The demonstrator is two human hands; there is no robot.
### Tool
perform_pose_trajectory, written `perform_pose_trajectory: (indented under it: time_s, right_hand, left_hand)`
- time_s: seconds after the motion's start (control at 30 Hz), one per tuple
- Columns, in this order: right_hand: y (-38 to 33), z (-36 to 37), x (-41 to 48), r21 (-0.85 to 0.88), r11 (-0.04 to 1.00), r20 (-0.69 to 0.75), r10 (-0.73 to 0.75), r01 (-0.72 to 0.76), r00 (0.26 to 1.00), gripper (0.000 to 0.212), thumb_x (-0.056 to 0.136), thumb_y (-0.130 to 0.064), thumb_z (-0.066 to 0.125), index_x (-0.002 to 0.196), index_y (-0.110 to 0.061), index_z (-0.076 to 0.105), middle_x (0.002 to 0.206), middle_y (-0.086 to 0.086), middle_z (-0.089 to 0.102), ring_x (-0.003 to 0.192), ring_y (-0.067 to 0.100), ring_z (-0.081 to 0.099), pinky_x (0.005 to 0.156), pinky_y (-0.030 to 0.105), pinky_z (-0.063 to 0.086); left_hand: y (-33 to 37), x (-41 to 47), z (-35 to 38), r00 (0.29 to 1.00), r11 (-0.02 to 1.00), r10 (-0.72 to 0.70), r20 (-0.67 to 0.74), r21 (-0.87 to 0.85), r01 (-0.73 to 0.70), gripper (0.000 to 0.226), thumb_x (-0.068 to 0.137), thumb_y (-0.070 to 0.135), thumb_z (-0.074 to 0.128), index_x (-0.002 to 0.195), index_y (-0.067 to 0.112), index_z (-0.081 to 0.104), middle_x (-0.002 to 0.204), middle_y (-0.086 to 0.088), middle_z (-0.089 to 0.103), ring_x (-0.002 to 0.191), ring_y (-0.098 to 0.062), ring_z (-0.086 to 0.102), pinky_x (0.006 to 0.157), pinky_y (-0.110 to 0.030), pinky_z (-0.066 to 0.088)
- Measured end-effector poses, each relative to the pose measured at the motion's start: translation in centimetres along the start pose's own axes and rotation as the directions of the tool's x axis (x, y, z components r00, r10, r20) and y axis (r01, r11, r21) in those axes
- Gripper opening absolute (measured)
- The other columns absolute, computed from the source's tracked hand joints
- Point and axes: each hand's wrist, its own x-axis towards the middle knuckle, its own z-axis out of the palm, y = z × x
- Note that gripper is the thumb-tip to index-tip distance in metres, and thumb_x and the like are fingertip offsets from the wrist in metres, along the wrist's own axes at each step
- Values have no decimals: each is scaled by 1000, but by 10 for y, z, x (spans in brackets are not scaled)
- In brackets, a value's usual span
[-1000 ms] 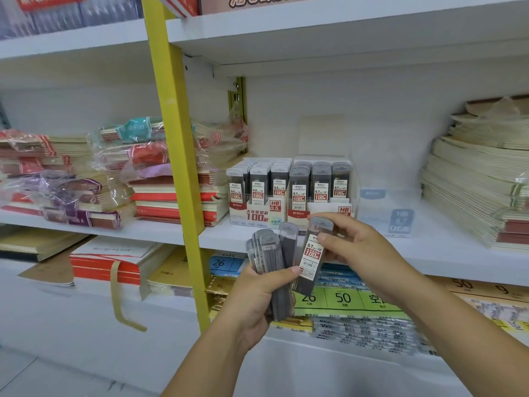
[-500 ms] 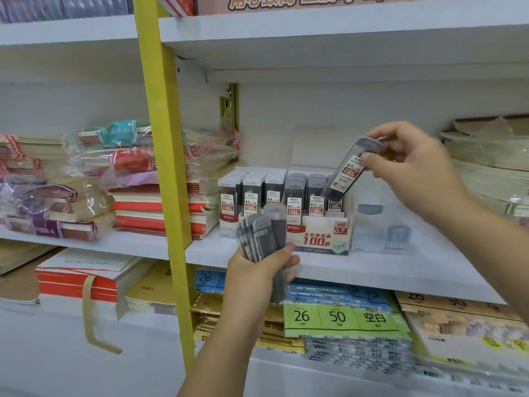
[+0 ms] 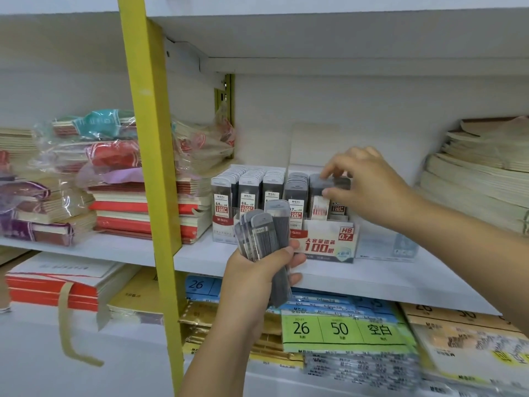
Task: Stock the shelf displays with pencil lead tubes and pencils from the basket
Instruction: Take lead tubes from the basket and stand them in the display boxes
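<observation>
Head view: your right grip (image 3: 369, 184), pinching grey plastic tube (image 3: 318, 196), has reached white 0.7 box (image 3: 329, 242); left grip (image 3: 257, 270) holds remaining bundle (image 3: 263, 233)

1. The lead tubes (image 3: 247, 190) are dark grey, with white labels printed in red.
2. The display box (image 3: 329, 242) is white with red lettering.
3. The shelf post (image 3: 151, 167) is yellow; the shelf (image 3: 372, 279) white.
4. A card (image 3: 343, 329) is lime green with black numerals.

Smoky translucent plastic pencil lead tubes (image 3: 248, 193), with glossy paper labels, fill a printed cardboard display box (image 3: 329, 243) on a matt white shelf (image 3: 372, 277). Alongside are a smooth, faintly shiny yellow painted upright (image 3: 148, 167) and paper notebooks (image 3: 114, 151) bagged in crinkled clear film.
</observation>
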Motion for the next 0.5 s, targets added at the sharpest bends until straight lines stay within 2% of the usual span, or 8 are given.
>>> perform_pose_trajectory:
  time_s: [0.1, 0.17, 0.23, 0.3, 0.33, 0.4, 0.5]
  right_hand:
    - [-4, 4, -7, -139, 989, -35, 38, -42, 999, 27, 87, -35, 67, 114, -34, 66, 97, -9, 44, 99, 9, 32, 80, 27, 30]
    - [-13, 3, -18, -103, 994, -137, 9, -24, 990, 30, 90, -35, 62, 119, -32, 66, 98, -9, 47, 99, 7, 34, 82, 25, 32]
    - [-29, 4, -37, 169, 986, -159, 24, 3, 987, 27, 90, -34, 59, 117, -34, 66, 92, -15, 55, 87, 4, 47, 76, 18, 42]
    - [-44, 10, -56, 496, 865, -13, 93, -74, 996, 28, 90, -35, 60, 117, -42, 62, 87, -17, 63, 71, 5, 57, 66, 15, 50]
    - [-48, 15, -65, 592, 793, 71, 121, -139, 990, 30, 90, -34, 61, 118, -43, 60, 88, -18, 65, 64, 6, 60, 60, 15, 51]
    - [-50, 25, -79, 695, 681, 166, 160, -231, 973, 27, 93, -25, 61, 117, -37, 62, 87, -12, 69, 55, 9, 61, 51, 14, 46]
    - [-42, 22, -85, 758, 589, 219, 172, -279, 960, 23, 96, -15, 56, 106, -33, 66, 83, -1, 72, 56, 10, 61, 52, 18, 43]
  left_hand:
    - [1, -3, -1, 1000, 1000, -15, 16, 2, 15, 15, 84, 6, 77, 93, 18, 79, 98, -9, 79, 92, -24, 77, 68, -33, 62]
    - [2, -7, -2, 999, 999, -31, 31, 27, 30, 19, 83, 7, 78, 100, 16, 77, 100, -8, 79, 94, -23, 76, 71, -35, 63]
    - [2, -10, -1, 998, 996, -36, 49, 81, 32, 19, 79, 11, 83, 93, 23, 80, 100, -6, 79, 95, -21, 76, 75, -36, 63]
    - [2, -15, 1, 998, 986, -33, 60, 164, 22, 24, 73, 17, 85, 89, 33, 79, 98, -3, 79, 94, -21, 76, 79, -40, 63]
    - [2, -18, 2, 998, 978, -35, 55, 210, 23, 24, 72, 20, 85, 91, 33, 78, 97, -2, 79, 92, -22, 76, 82, -44, 62]
    - [1, -23, 3, 996, 961, -55, 69, 275, 34, 29, 70, 25, 85, 97, 30, 75, 99, -3, 79, 92, -25, 76, 89, -52, 59]
    - [7, -27, -2, 970, 957, -144, 195, 277, 86, 34, 75, 26, 81, 108, 24, 75, 110, -10, 77, 105, -28, 73, 94, -52, 57]
